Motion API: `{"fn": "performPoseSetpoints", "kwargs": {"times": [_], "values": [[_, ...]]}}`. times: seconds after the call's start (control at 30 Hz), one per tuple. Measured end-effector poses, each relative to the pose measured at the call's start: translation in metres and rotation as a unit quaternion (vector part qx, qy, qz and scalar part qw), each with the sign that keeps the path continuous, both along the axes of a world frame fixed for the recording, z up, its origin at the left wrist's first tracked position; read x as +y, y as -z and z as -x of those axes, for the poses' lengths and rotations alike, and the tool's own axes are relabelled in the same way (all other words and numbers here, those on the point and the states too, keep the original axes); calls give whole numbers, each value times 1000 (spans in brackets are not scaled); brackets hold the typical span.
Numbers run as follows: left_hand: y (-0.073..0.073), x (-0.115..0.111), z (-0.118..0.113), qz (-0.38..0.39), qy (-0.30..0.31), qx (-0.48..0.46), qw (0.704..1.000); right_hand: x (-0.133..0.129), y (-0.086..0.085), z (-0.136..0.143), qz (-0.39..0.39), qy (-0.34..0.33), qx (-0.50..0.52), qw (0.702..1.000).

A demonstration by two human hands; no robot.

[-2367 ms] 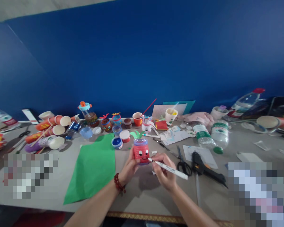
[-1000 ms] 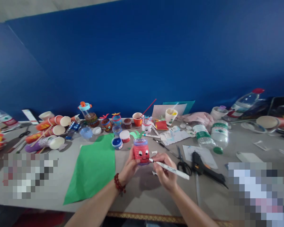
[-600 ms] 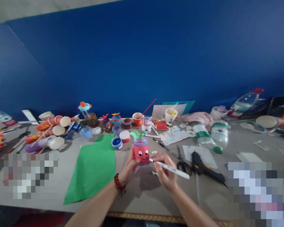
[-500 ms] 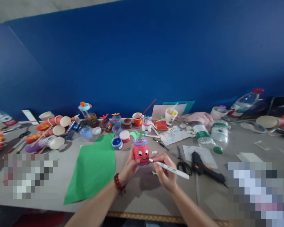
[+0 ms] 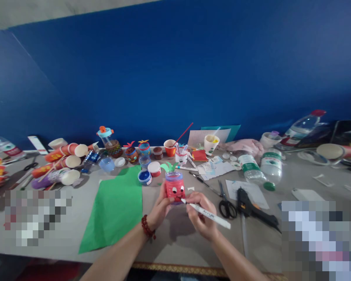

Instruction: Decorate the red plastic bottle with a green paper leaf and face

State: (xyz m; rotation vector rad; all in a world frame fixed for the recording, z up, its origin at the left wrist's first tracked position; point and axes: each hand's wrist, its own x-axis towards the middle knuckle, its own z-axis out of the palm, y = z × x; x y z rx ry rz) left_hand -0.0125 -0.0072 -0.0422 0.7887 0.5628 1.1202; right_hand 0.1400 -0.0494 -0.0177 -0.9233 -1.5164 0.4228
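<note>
My left hand is wrapped round the left side of a red-painted plastic jar. The jar has a bluish clear rim, two black-and-white eyes and a dark mouth line on its front. In my right hand is a white marker pen, closed between thumb and fingers. Its tip is at the lower front of the jar by the mouth line; whether it touches I cannot tell. Green paper leaves show just behind the jar's rim.
Green paper lies to the left, with a pot of blue paint beyond it. Scissors and a black glue gun lie on the right. Clear bottles, cups and decorated jars line the back along a blue wall.
My right hand and the marker have shifted slightly left and down across the jar's face. The jar has turned or tilted a little in my left hand.
</note>
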Motion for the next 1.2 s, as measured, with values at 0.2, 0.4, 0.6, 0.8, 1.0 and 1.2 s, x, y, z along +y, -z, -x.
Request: {"fn": "performPoseSetpoints", "kwargs": {"times": [0.2, 0.4, 0.6, 0.8, 1.0, 1.2], "values": [[3, -1, 0, -4, 2, 1, 1000, 0, -2, 3, -11, 18, -29, 999], [-2, -1, -1, -14, 1, 9, 1000, 1, 0, 2, -7, 16, -40, 999], [-1, -1, -1, -17, -2, 11, 1000, 1, -2, 2, -5, 28, -46, 999], [-3, -1, -1, -9, 1, 9, 1000, 1, -2, 3, -17, 26, -51, 998], [0, 0, -1, -13, 1, -1, 1000, 1, 0, 2, -10, 28, -53, 998], [1, 0, 0, -1, 0, 7, 1000, 1, -3, 3, -26, 21, -54, 998]]}}
